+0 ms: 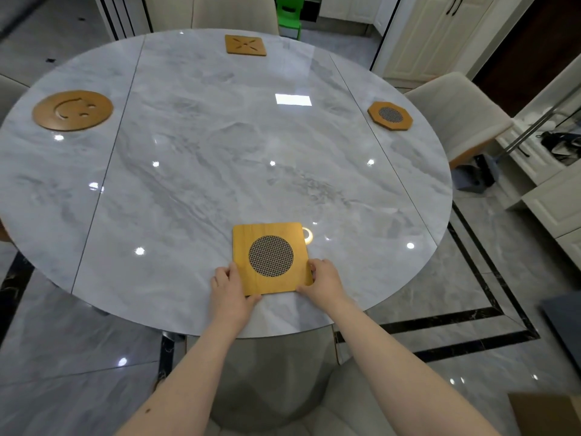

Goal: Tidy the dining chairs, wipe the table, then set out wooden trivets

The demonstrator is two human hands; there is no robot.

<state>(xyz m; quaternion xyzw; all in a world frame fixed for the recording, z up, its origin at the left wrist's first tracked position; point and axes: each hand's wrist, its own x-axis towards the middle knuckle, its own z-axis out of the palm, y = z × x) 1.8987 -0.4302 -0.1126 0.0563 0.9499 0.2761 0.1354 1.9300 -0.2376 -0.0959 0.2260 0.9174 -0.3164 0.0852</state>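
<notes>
Hands both on the square wooden trivet with a round metal-mesh centre [272, 258], which lies flat on the round grey marble-pattern bench [220, 152] close to its near edge. Left hand [231, 287] grips the trivet's near-left corner, thumb along the near edge and fingers curled against the left side. Right hand [323, 280] grips the near-right corner, thumb at the near edge and fingers curled against the right side. Both forearms bare, reaching in from the near side. Three more trivets lie flat and well apart on the bench: round wooden trivet with a smiley-face cut-out [72, 110] near the left edge; small square wooden trivet with radiating slot cut-outs [245, 45] near the far edge; octagonal wooden trivet with a round mesh centre [390, 116] near the right edge. Bench top glossy, with ceiling-light reflections. Cream upholstered chair [462, 118] stands at the right, its seat just beside the bench edge; another cream chair back [234, 11] at the far side. Green plastic child's chair [290, 14] beyond that. Floor [440, 313] of grey marble-look tile with a black border strip.
</notes>
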